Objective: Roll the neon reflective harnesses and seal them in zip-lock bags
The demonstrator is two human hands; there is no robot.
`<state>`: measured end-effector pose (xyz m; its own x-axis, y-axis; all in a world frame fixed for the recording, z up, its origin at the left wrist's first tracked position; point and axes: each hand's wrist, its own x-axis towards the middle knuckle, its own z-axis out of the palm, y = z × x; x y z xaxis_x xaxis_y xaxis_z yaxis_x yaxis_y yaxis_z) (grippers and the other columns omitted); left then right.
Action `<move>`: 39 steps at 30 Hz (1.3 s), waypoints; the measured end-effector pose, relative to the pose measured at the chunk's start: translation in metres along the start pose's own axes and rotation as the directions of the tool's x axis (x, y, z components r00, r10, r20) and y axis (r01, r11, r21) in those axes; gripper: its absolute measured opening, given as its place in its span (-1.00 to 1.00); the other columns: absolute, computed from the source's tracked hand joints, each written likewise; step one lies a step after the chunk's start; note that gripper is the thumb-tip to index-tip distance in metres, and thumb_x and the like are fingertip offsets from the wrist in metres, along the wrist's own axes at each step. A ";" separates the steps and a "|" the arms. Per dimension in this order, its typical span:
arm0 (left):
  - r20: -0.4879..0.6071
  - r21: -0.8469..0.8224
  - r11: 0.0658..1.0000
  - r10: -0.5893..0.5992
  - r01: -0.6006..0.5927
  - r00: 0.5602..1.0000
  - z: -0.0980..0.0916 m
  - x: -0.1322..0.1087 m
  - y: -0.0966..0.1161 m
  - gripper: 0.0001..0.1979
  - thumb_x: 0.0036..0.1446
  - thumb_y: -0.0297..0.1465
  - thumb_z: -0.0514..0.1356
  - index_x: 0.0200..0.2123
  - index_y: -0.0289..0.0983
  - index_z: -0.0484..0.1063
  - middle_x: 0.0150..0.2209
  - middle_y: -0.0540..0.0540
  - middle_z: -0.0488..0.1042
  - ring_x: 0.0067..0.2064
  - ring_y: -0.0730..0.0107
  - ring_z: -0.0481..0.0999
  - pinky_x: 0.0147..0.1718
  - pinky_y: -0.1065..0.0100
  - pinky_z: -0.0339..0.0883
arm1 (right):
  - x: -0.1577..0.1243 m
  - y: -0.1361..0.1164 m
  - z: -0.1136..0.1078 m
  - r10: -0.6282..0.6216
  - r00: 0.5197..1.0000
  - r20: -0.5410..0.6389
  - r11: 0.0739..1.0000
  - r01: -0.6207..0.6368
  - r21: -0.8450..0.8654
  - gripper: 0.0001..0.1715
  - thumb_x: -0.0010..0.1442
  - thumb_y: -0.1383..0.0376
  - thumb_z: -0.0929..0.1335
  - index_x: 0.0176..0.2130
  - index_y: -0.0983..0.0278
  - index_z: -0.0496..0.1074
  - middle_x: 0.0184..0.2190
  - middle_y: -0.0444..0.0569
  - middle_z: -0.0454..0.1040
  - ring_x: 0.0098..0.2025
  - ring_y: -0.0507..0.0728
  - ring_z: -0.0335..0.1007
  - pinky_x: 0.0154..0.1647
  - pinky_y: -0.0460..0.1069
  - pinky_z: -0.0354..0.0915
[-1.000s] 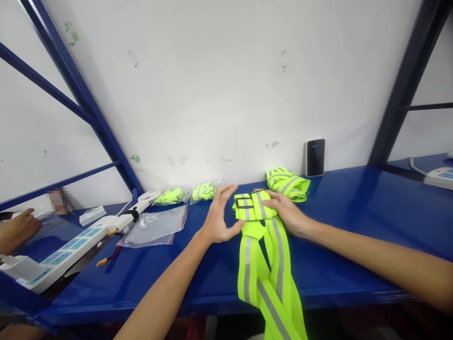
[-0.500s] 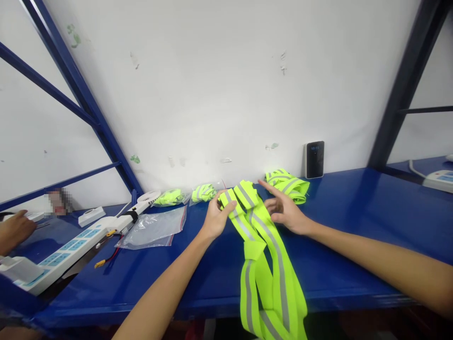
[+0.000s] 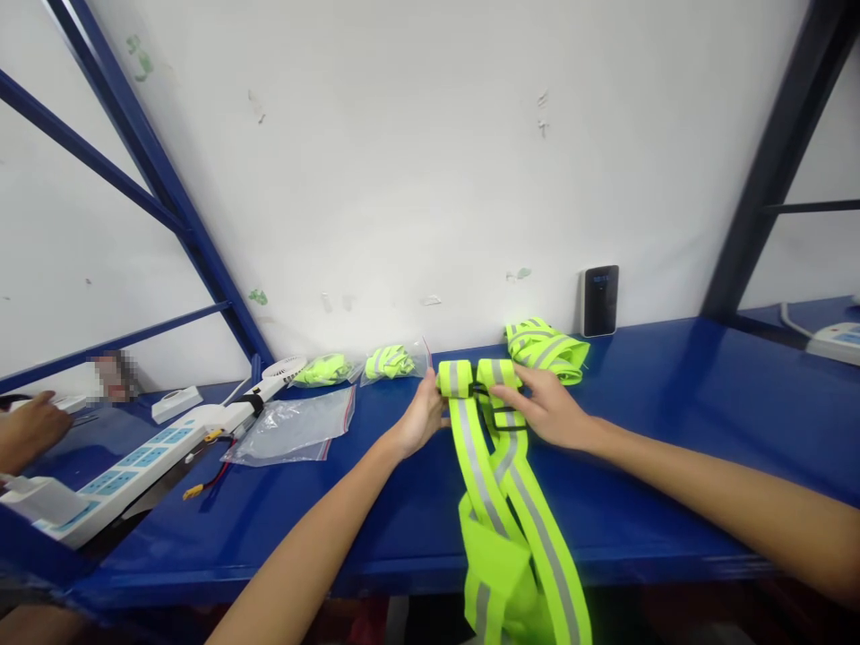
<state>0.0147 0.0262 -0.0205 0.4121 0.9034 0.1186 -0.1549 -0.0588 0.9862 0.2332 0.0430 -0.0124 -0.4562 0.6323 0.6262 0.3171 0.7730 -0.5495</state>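
1. While the left hand (image 3: pixel 420 417) stood half closed, its fingertips (image 3: pixel 431 387) pressed against the left rolled end of a neon-yellow reflective safety vest (image 3: pixel 476 457), with the thumb out of sight behind the fabric.
2. The right hand (image 3: pixel 547 410) was more open, its fingers (image 3: pixel 511 385) stretched out and lightly curled over the right rolled end, gripping it from the near side.
3. Both rolled ends sat side by side, almost touching, linked by a black elastic strap (image 3: pixel 495 405). From them the vest's long axis ran toward the person, slightly rightward, and its grey-striped bands crossed the front edge of the blue steel surface (image 3: pixel 672 403) and hung below it.
4. A folded reflective vest (image 3: pixel 546 349) lay just behind the right hand, against the wall. To the left lay two bagged vests (image 3: pixel 388 362) and a clear zip bag (image 3: pixel 288 428).
5. Farther left, beyond a white power strip (image 3: pixel 127 475), a co-worker's hand (image 3: pixel 30 430) rested well apart from the person's own.
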 end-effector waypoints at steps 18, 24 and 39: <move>0.170 0.860 0.267 0.653 -0.434 0.738 -0.007 -0.010 0.011 -0.69 0.18 -0.42 0.16 0.02 -0.18 0.35 0.06 -0.18 0.29 0.12 0.17 0.32 0.11 0.15 0.21 | -0.001 -0.002 0.014 0.337 0.929 0.154 0.661 -0.350 0.664 -0.44 0.24 -0.05 0.29 0.10 0.20 0.37 -0.08 0.00 0.54 -0.08 0.21 0.49 -0.04 0.09 0.40; -0.243 0.702 0.635 0.638 -0.322 0.730 0.001 -0.006 0.015 -0.73 0.24 -0.22 0.13 -0.17 -0.29 0.48 -0.19 -0.14 0.48 -0.07 0.22 0.43 -0.04 0.28 0.26 | -0.003 0.000 0.013 0.202 0.954 0.221 0.847 -0.284 0.449 -0.46 0.13 0.02 0.41 0.03 0.22 0.38 -0.24 -0.04 0.50 -0.19 0.21 0.45 -0.16 0.07 0.40; -0.282 0.346 0.919 0.293 -0.188 0.914 0.003 0.000 -0.006 -0.54 0.12 -0.01 0.17 -0.32 -0.35 0.47 -0.41 -0.03 0.47 -0.36 0.41 0.40 -0.35 0.43 0.24 | 0.007 0.003 0.016 0.135 0.990 -0.033 0.857 -0.100 0.505 -0.64 0.16 0.14 0.39 -0.07 0.22 0.46 -0.13 0.00 0.55 -0.04 0.27 0.45 0.01 0.13 0.36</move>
<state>0.0180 0.0250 -0.0260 0.0783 0.9280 0.3643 0.0907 -0.3705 0.9244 0.2180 0.0486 -0.0182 -0.3817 0.7320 0.5644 -0.1028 0.5732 -0.8129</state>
